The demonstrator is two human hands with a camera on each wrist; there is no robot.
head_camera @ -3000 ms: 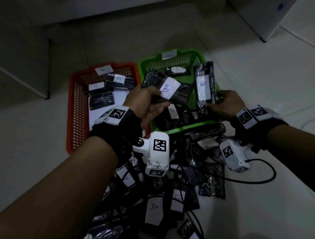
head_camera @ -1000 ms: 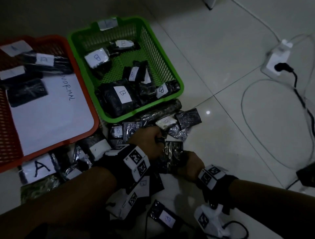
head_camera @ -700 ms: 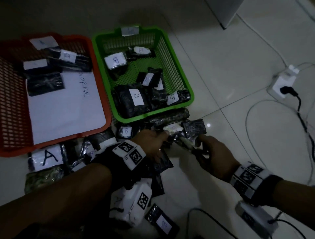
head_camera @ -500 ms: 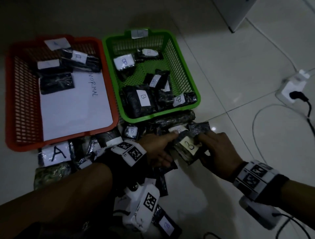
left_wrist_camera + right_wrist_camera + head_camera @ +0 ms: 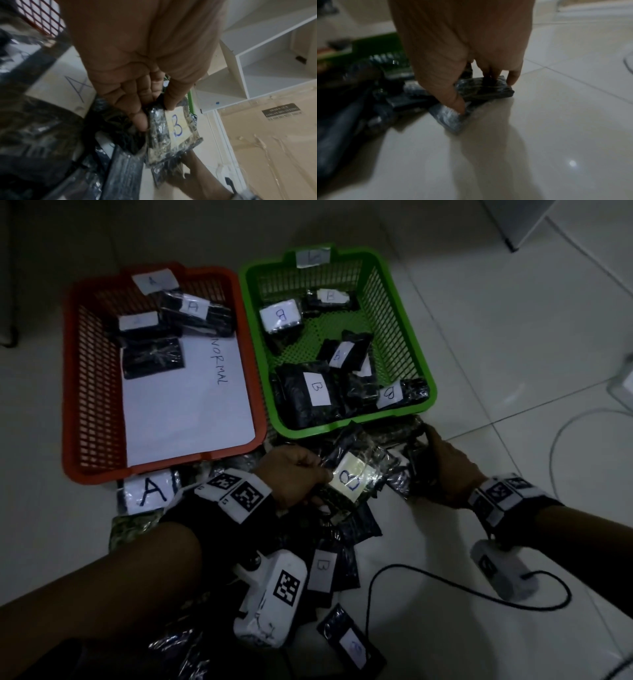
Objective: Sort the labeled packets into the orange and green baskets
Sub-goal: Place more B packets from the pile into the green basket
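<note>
The orange basket (image 5: 85, 371) holds packets labelled A on a white sheet. To its right, the green basket (image 5: 342, 428) holds several packets labelled B. A pile of dark packets lies on the floor in front of both. My left hand (image 5: 298, 477) pinches a shiny packet labelled B (image 5: 352, 477) just above the pile; in the left wrist view thumb and fingers (image 5: 140, 121) hold its edge, label (image 5: 176, 125) facing up. My right hand (image 5: 435, 453) is at the pile's right edge, thumb and fingers (image 5: 513, 78) gripping a dark packet (image 5: 496, 92) on the tiles.
A large packet labelled A (image 5: 147, 491) lies at the orange basket's front. Another B packet (image 5: 322, 570) sits near my left forearm. A black cable (image 5: 445, 580) loops on the white tiles at right. White shelves (image 5: 257, 54) and cardboard (image 5: 274, 135) stand behind.
Half a second ago both hands were on the B packet. The right hand has let go and moved right onto another packet; the left holds the B packet alone.
</note>
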